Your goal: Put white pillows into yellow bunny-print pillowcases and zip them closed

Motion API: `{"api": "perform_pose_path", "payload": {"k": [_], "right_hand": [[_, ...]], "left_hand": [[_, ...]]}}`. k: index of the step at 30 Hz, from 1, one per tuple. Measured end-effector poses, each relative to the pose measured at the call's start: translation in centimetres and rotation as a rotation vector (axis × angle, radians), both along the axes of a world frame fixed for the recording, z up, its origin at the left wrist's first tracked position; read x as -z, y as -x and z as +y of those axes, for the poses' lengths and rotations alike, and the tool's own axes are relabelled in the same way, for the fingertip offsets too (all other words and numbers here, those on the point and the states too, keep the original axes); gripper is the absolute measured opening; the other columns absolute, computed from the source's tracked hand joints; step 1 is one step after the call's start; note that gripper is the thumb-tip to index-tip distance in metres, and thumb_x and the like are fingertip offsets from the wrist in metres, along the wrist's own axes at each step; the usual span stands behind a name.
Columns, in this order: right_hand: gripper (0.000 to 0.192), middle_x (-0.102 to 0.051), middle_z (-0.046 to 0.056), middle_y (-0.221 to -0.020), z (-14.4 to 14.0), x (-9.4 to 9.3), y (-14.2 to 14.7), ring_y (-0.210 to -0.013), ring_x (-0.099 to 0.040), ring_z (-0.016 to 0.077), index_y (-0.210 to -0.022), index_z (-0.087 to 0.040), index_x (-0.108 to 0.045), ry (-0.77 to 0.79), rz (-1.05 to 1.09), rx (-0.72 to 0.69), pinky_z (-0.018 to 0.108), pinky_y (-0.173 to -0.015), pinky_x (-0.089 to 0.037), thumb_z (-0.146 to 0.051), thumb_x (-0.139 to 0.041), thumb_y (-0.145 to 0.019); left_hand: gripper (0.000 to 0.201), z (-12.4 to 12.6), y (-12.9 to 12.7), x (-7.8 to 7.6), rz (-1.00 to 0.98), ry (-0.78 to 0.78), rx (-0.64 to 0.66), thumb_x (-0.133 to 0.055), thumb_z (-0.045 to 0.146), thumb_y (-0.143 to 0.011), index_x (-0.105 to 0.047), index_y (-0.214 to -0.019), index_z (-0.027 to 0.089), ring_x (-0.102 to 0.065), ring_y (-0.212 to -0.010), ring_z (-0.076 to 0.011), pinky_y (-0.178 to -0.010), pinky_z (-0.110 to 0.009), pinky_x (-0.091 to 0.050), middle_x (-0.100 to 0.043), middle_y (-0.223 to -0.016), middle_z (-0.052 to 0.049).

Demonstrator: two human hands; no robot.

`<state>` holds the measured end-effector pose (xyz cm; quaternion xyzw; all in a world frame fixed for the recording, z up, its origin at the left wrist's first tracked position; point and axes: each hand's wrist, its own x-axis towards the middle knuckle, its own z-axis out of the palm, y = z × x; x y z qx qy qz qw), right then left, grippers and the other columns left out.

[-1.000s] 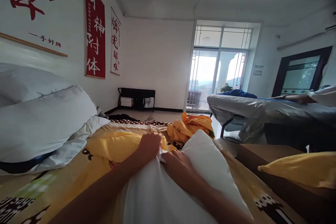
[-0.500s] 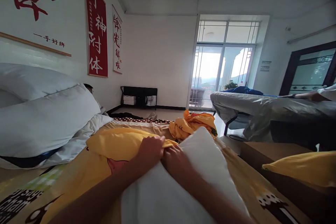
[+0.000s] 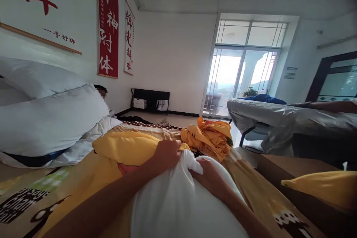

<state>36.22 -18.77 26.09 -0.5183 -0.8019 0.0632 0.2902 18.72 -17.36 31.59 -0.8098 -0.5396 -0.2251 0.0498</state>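
"Where is the white pillow (image 3: 178, 200) lying?"

"It's lying on the near side of both hands, stretching down towards the bottom edge of the view. Its bunched end (image 3: 188, 160) is rising between the 2 hands. The long axis seems to be running from the fingers back towards the viewer, but the near end is going out of view, so I'm not certain."

"And the fingers?"

"The right hand (image 3: 208, 174) is clamping the bunched white cloth from the right. The left hand (image 3: 169, 152) is curling its fingers tightly over the edge of the yellow cover (image 3: 125, 147). Whether it's also pinching white cloth, I can't tell; the fingertips are hiding."

"Which hand is sitting nearer the yellow cover?"

"The left, by touch. The cover is spreading leftward from it, while a small yellow fold is showing just past its knuckles, beside the bunched end. So the pillow and the cover are meeting at the left hand, lying roughly crosswise, I'd judge."

"Anything close by?"

"A crumpled orange cloth (image 3: 208, 137) is lying just beyond the hands, on the patterned bedspread (image 3: 259, 189)."
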Motion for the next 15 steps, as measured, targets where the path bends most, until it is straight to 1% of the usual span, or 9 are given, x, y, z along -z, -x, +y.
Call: {"api": "perform_pose_path", "payload": {"k": [2,4,5,7,9,11,12,14,15], "right_hand": [[0.025,-0.068,0.005,-0.073,-0.3,0.1,2.1,-0.073,-0.058,0.019,-0.064,-0.02,-0.065,-0.089,-0.036,0.014,0.026,-0.065,-0.037,-0.035,-0.054,-0.081],[0.016,-0.071,0.006,-0.076,-0.2,-0.1,3.4,-0.078,-0.06,0.0207,-0.066,-0.019,-0.067,-0.176,-0.129,0.01,0.027,-0.071,-0.038,-0.024,-0.056,-0.077],[0.014,-0.072,0.008,-0.078,0.1,-0.1,3.7,-0.082,-0.06,0.022,-0.068,-0.019,-0.068,-0.209,-0.192,0.024,0.029,-0.075,-0.038,-0.02,-0.056,-0.075],[0.018,-0.073,0.011,-0.086,1.0,0.2,3.5,-0.089,-0.062,0.0243,-0.075,-0.017,-0.071,-0.235,-0.308,0.074,0.032,-0.083,-0.037,-0.016,-0.053,-0.076],[0.025,-0.073,0.011,-0.093,2.2,1.0,2.1,-0.094,-0.063,0.0251,-0.088,-0.016,-0.072,-0.209,-0.379,0.106,0.035,-0.089,-0.036,-0.014,-0.049,-0.08],[0.03,-0.071,0.01,-0.103,3.4,2.1,-0.4,-0.099,-0.063,0.0255,-0.104,-0.018,-0.07,-0.164,-0.393,0.121,0.038,-0.091,-0.036,-0.019,-0.047,-0.085],[0.031,-0.071,0.01,-0.105,3.9,2.7,-1.9,-0.1,-0.063,0.0257,-0.109,-0.02,-0.068,-0.136,-0.383,0.133,0.039,-0.092,-0.037,-0.023,-0.045,-0.088],[0.034,-0.071,0.008,-0.105,4.8,3.9,-5.0,-0.099,-0.064,0.0253,-0.109,-0.022,-0.068,-0.079,-0.341,0.168,0.038,-0.088,-0.041,-0.034,-0.041,-0.092],[0.036,-0.072,0.008,-0.102,5.1,4.5,-6.5,-0.096,-0.065,0.0247,-0.106,-0.023,-0.069,-0.062,-0.31,0.187,0.037,-0.085,-0.043,-0.039,-0.039,-0.093]], "left_hand": [[0.022,0.7,-1.0,-0.7,-0.048,-0.006,0.006,-0.045,0.025,-0.084,-0.066,-0.082,0.02,-0.065,-0.085,-0.021,-0.069,-0.029,-0.044,-0.071,-0.088,-0.007],[0.021,0.8,-2.1,-1.2,-0.058,-0.021,0.028,-0.046,0.024,-0.084,-0.066,-0.084,0.02,-0.065,-0.086,-0.0209,-0.071,-0.029,-0.045,-0.071,-0.088,-0.006],[0.02,0.8,-2.6,-1.2,-0.041,-0.028,0.043,-0.046,0.024,-0.083,-0.065,-0.086,0.02,-0.065,-0.086,-0.0212,-0.071,-0.029,-0.046,-0.071,-0.087,-0.006],[0.02,0.7,-3.3,-0.5,0.04,-0.037,0.083,-0.047,0.021,-0.083,-0.064,-0.093,0.019,-0.065,-0.085,-0.0218,-0.072,-0.03,-0.047,-0.07,-0.086,-0.007],[0.023,0.8,-3.0,0.9,0.143,-0.034,0.14,-0.046,0.019,-0.085,-0.062,-0.101,0.018,-0.065,-0.088,-0.0221,-0.075,-0.031,-0.048,-0.069,-0.09,-0.008],[0.024,1.1,-1.2,2.4,0.205,-0.002,0.22,-0.044,0.021,-0.088,-0.06,-0.105,0.017,-0.064,-0.092,-0.0221,-0.078,-0.032,-0.049,-0.067,-0.101,-0.01],[0.024,1.2,0.3,3.1,0.197,0.025,0.264,-0.044,0.024,-0.09,-0.06,-0.106,0.017,-0.063,-0.095,-0.0216,-0.081,-0.031,-0.049,-0.065,-0.106,-0.01],[0.026,1.4,4.4,4.2,0.089,0.079,0.289,-0.042,0.031,-0.092,-0.062,-0.103,0.018,-0.062,-0.099,-0.0195,-0.084,-0.029,-0.048,-0.063,-0.11,-0.009],[0.027,1.4,6.9,4.7,0.004,0.083,0.25,-0.042,0.033,-0.092,-0.062,-0.102,0.018,-0.061,-0.1,-0.0186,-0.086,-0.028,-0.047,-0.063,-0.11,-0.008]]}}
